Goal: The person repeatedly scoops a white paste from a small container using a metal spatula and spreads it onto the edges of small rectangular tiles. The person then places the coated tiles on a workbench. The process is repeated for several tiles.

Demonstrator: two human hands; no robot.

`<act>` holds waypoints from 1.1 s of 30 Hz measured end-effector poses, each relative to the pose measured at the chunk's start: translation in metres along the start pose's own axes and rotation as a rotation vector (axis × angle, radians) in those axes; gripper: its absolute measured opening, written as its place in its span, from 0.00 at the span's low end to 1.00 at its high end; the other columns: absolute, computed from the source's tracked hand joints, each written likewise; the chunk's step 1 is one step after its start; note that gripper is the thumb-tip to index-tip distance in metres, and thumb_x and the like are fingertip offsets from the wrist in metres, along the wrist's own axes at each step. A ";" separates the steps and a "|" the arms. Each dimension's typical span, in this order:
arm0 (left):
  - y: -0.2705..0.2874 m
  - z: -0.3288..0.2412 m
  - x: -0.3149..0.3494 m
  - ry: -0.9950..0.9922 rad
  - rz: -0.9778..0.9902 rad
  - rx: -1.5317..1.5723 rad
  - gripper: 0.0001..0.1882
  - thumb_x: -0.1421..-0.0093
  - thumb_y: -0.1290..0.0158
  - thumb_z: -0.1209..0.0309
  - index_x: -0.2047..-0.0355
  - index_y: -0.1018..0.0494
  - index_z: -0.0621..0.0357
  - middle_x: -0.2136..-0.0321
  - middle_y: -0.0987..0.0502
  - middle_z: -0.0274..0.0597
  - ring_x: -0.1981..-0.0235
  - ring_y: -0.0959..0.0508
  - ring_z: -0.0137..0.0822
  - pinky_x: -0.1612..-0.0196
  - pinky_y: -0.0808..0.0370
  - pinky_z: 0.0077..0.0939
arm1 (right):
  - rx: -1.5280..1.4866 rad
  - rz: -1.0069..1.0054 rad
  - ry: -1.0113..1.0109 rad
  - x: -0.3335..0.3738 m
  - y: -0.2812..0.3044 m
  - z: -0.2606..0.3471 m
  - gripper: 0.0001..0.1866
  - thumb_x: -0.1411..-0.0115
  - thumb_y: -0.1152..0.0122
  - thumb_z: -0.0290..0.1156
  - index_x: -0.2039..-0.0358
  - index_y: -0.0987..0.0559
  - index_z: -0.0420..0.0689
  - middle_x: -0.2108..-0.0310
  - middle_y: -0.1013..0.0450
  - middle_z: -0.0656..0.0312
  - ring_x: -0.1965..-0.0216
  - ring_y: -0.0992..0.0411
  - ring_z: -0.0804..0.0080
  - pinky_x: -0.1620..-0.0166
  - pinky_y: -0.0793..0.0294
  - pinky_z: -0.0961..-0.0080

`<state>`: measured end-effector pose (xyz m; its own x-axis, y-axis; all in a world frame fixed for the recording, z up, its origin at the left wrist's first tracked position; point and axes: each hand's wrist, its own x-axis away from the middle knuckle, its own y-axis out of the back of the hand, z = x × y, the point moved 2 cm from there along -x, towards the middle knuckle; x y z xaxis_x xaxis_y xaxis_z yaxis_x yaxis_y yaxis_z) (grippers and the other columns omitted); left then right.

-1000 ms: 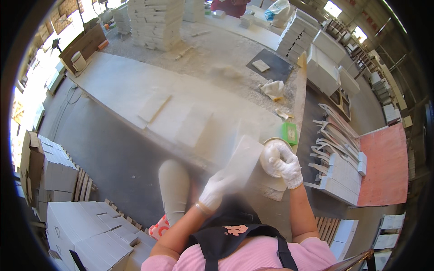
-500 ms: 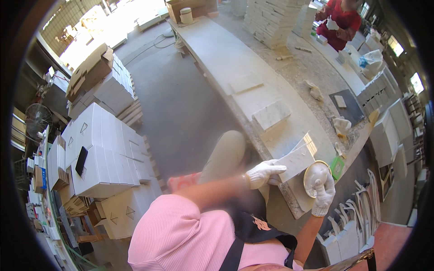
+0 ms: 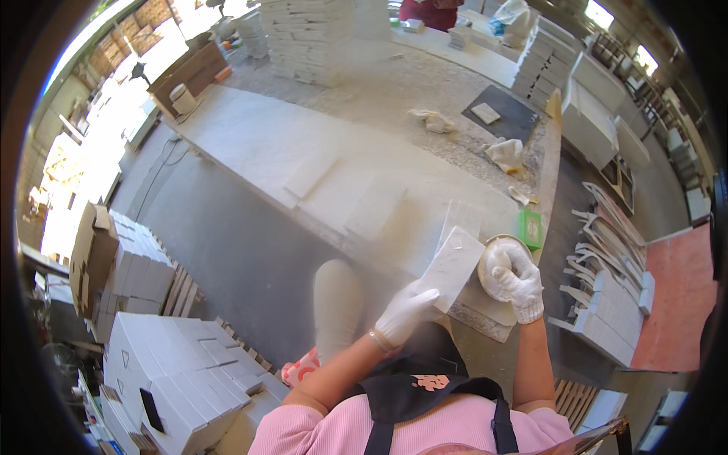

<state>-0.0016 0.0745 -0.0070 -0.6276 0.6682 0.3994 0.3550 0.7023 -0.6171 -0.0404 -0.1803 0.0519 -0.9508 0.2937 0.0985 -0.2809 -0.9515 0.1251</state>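
My left hand (image 3: 407, 313), in a white glove, grips the lower end of a rectangular white marble tile (image 3: 455, 262). The tile is tilted over the near end of the long bench. Right of it sits a round, white, dish-like piece (image 3: 491, 284) with a yellowish rim. My right hand (image 3: 523, 287), also gloved, lies over its right side with curled fingers and thumb. What those fingers pinch, if anything, is hidden. Partly behind the held tile is another pale slab (image 3: 462, 216). Two more dusty slabs, a thicker one (image 3: 377, 206) and a thinner one (image 3: 312, 178), lie farther left.
Beyond the right hand stands a small green box (image 3: 530, 229). Crumpled gloves (image 3: 506, 155) and a dark board (image 3: 500, 114) lie farther back, with stacked tiles (image 3: 299, 42) behind. White cartons (image 3: 178, 371) fill the left; red-topped boards (image 3: 673, 303) stand right. Another person (image 3: 428, 11) is across the bench.
The view has swung toward the right. My left hand has tilted the tile more upright, near the round piece. The right hand's fingers have shifted on that piece.
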 end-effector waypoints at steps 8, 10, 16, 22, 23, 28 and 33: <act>0.006 0.001 -0.005 0.052 -0.117 0.031 0.14 0.31 0.46 0.69 0.49 0.27 0.65 0.60 0.19 0.43 0.63 0.18 0.36 0.57 0.20 0.30 | 0.232 -0.086 -0.028 -0.022 -0.007 -0.007 0.23 0.42 0.28 0.26 0.46 0.20 0.36 0.51 0.22 0.61 0.50 0.25 0.74 0.45 0.27 0.76; 0.007 0.001 -0.004 0.025 -0.090 0.036 0.17 0.33 0.43 0.67 0.48 0.26 0.64 0.60 0.20 0.40 0.63 0.19 0.32 0.59 0.21 0.28 | 0.181 -0.123 -0.144 -0.023 -0.005 -0.010 0.22 0.41 0.28 0.26 0.46 0.20 0.36 0.51 0.21 0.61 0.50 0.26 0.75 0.45 0.27 0.76; 0.006 0.001 -0.003 0.035 -0.098 0.033 0.15 0.31 0.46 0.69 0.48 0.26 0.64 0.60 0.20 0.39 0.63 0.20 0.32 0.59 0.22 0.28 | 0.177 -0.042 -0.045 -0.018 0.000 0.003 0.19 0.41 0.29 0.29 0.50 0.19 0.37 0.57 0.20 0.64 0.56 0.24 0.78 0.52 0.23 0.77; 0.004 -0.002 -0.003 0.025 -0.104 0.074 0.17 0.32 0.45 0.69 0.45 0.27 0.65 0.59 0.20 0.40 0.62 0.20 0.31 0.58 0.22 0.28 | 0.245 0.006 -0.061 -0.022 -0.010 0.020 0.15 0.43 0.28 0.29 0.56 0.17 0.38 0.63 0.19 0.64 0.62 0.22 0.76 0.57 0.22 0.77; 0.004 -0.001 -0.003 0.036 -0.112 0.077 0.18 0.32 0.45 0.69 0.45 0.27 0.65 0.59 0.20 0.40 0.62 0.20 0.32 0.58 0.22 0.28 | 0.319 0.020 0.031 -0.024 -0.012 0.024 0.15 0.44 0.28 0.29 0.57 0.17 0.38 0.63 0.19 0.63 0.63 0.22 0.75 0.57 0.22 0.76; 0.006 0.000 -0.003 0.021 -0.096 0.096 0.24 0.35 0.40 0.68 0.42 0.28 0.69 0.55 0.20 0.42 0.60 0.21 0.31 0.57 0.23 0.27 | 0.406 0.070 -0.030 -0.025 -0.016 0.034 0.19 0.48 0.25 0.30 0.55 0.15 0.39 0.57 0.17 0.59 0.54 0.22 0.74 0.47 0.24 0.75; 0.006 0.000 -0.003 0.020 -0.089 0.093 0.23 0.35 0.41 0.69 0.43 0.27 0.69 0.55 0.20 0.42 0.59 0.21 0.30 0.56 0.25 0.25 | 0.467 0.077 0.013 -0.027 -0.022 0.044 0.19 0.49 0.25 0.32 0.57 0.14 0.38 0.59 0.17 0.56 0.55 0.20 0.70 0.48 0.23 0.74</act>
<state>0.0024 0.0764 -0.0118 -0.6393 0.6095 0.4688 0.2316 0.7340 -0.6385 -0.0024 -0.1633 0.0900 -0.9690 0.2200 0.1125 -0.1240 -0.8268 0.5486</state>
